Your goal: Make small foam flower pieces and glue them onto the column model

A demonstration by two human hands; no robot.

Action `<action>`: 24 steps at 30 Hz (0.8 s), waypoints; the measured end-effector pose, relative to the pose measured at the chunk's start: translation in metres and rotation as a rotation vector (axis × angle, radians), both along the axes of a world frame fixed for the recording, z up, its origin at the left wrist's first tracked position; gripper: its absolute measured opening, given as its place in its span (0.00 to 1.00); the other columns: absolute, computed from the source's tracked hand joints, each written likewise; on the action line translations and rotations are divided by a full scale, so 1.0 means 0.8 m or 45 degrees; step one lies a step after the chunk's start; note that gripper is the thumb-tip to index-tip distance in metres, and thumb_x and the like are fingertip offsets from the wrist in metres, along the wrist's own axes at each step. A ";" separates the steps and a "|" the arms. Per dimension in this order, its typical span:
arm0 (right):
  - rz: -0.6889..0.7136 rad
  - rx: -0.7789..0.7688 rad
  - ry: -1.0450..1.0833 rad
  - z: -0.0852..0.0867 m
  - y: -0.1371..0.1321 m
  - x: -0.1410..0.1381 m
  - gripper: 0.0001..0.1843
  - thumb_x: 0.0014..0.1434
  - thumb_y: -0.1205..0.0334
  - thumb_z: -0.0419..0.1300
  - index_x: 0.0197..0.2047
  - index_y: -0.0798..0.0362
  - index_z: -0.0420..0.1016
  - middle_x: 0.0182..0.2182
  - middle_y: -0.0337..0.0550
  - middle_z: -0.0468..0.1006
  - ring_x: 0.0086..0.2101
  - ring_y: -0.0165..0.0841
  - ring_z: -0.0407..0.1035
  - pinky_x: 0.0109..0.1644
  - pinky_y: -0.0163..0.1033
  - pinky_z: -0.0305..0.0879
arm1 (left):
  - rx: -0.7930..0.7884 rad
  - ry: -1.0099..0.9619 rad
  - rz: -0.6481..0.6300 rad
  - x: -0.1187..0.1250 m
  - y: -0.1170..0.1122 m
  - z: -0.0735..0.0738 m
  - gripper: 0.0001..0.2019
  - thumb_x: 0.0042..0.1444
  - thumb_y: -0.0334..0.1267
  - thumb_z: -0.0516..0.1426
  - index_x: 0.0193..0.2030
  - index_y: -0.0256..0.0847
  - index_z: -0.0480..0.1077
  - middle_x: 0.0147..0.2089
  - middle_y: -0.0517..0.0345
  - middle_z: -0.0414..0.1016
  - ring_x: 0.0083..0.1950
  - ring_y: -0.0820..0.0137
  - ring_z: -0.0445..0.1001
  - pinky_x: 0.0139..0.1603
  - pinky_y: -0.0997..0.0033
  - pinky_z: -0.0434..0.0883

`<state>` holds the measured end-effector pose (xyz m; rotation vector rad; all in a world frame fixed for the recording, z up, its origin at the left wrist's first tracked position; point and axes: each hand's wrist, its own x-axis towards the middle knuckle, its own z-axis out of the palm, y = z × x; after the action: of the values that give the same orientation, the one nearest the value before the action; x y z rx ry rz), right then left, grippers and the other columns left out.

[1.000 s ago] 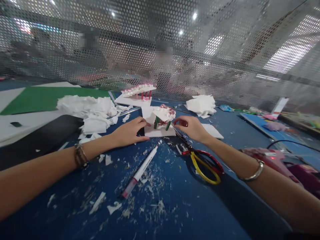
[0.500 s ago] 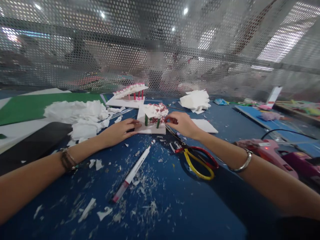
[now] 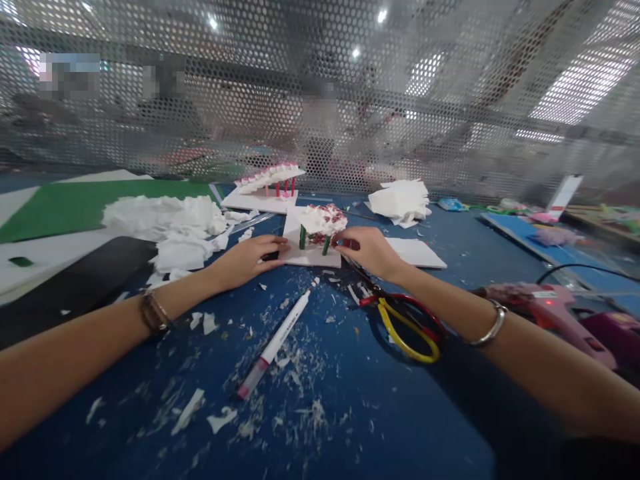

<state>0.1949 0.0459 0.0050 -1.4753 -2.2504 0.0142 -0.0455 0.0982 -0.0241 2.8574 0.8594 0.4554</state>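
Observation:
A small model with a white foam base (image 3: 295, 259), dark green posts (image 3: 303, 237) and a white roof dotted with dark red (image 3: 323, 219) stands between my hands. My left hand (image 3: 250, 257) lies at the base's left edge, fingers stretched out, their tips touching it. At the right side of the model, my right hand (image 3: 370, 248) has its fingers curled in, tips against the model near the roof's edge; what exactly they pinch is partly hidden. Scissors (image 3: 407, 327) with red and yellow handles lie under my right wrist. A white marker (image 3: 275, 343) rests in front.
Crumpled white tissue (image 3: 165, 217) and a black phone-like slab (image 3: 85, 283) lie left. Behind stands another model (image 3: 270, 177) with red posts. White sheets (image 3: 400, 200), a white board (image 3: 417, 253) and a pink glue gun (image 3: 555, 310) are right. Scraps litter the blue table (image 3: 375, 427).
The whole view has shifted slightly, so things appear further right. Both hands keep about the same places beside the small model.

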 end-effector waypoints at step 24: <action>0.024 -0.106 0.074 -0.013 0.031 -0.004 0.07 0.43 0.70 0.54 0.24 0.59 0.74 0.19 0.39 0.71 0.21 0.26 0.60 0.26 0.30 0.52 | -0.047 -0.060 0.018 0.006 -0.004 0.002 0.18 0.55 0.42 0.46 0.48 0.35 0.65 0.52 0.47 0.65 0.52 0.67 0.64 0.53 0.64 0.61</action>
<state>0.1920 0.0703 -0.0056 -1.4764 -2.2419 0.1564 -0.0406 0.0950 -0.0227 2.7971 0.8708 0.5003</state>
